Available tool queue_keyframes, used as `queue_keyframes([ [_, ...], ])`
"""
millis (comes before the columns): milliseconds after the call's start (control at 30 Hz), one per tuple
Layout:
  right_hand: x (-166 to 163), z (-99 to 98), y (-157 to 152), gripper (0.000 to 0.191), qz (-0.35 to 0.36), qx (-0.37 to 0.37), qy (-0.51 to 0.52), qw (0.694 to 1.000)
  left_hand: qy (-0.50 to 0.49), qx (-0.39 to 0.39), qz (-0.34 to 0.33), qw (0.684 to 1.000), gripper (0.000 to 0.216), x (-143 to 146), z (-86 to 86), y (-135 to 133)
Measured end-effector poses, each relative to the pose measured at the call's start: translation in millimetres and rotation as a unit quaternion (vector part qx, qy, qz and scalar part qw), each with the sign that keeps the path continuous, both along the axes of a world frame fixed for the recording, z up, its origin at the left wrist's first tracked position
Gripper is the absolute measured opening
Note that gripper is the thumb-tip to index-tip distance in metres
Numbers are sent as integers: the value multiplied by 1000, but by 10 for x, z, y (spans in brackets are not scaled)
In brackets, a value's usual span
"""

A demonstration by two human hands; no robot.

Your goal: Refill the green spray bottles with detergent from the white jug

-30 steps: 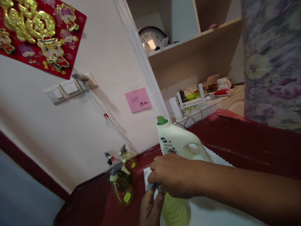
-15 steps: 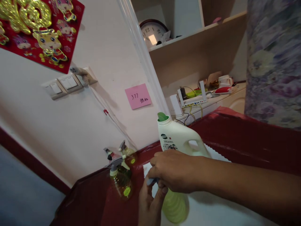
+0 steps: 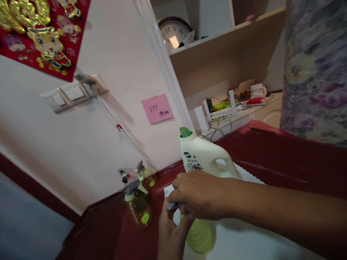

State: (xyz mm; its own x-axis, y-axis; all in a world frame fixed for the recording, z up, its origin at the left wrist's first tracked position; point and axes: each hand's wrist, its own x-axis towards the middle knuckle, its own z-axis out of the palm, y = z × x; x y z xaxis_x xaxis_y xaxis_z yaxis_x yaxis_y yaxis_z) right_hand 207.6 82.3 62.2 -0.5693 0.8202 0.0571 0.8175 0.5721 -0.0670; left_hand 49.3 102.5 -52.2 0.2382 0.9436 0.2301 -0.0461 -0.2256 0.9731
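Note:
My right hand is curled over the grey spray head of a light green bottle, fingers closed on it. Coming up from below, my left hand grips the same bottle at its neck and side. The bottle stands on a white cloth on a red table. Just behind my hands is a white detergent jug with its green spout uncovered. To the left stand yellow-green spray bottles.
A wall with light switches, a pink sticky note and a red decoration rises behind the table. Shelves hold a clock, a router and cups. A floral cloth hangs at the right.
My left hand has come up higher round the green bottle. My right hand has stayed on the spray head. The view has shifted slightly.

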Motion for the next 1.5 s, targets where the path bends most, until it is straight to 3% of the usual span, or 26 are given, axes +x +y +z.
queue_keyframes([
  [200,38,-10,8,19,-6,-15,35,999,-9,12,-10,1000,38,-84,-72,22],
  [367,28,-47,16,13,-10,-13,32,999,45,-19,-21,999,45,-228,-222,76],
  [533,17,-50,24,18,-4,-4,29,1000,-33,0,-12,999,50,-70,-135,20],
  [700,14,-58,24,19,-4,1,32,999,-21,11,-5,1000,47,-25,-71,23],
  [900,12,-78,7,13,-8,15,36,999,90,20,-27,995,45,-310,-285,201],
  [1033,5,-57,-8,13,-12,27,33,999,72,0,-16,997,49,-321,-359,216],
  [1200,3,-61,-34,17,-17,22,41,999,0,28,-7,1000,70,-125,-297,179],
  [1500,-24,-176,-12,12,-19,29,59,998,68,80,-12,994,56,-189,-231,174],
])
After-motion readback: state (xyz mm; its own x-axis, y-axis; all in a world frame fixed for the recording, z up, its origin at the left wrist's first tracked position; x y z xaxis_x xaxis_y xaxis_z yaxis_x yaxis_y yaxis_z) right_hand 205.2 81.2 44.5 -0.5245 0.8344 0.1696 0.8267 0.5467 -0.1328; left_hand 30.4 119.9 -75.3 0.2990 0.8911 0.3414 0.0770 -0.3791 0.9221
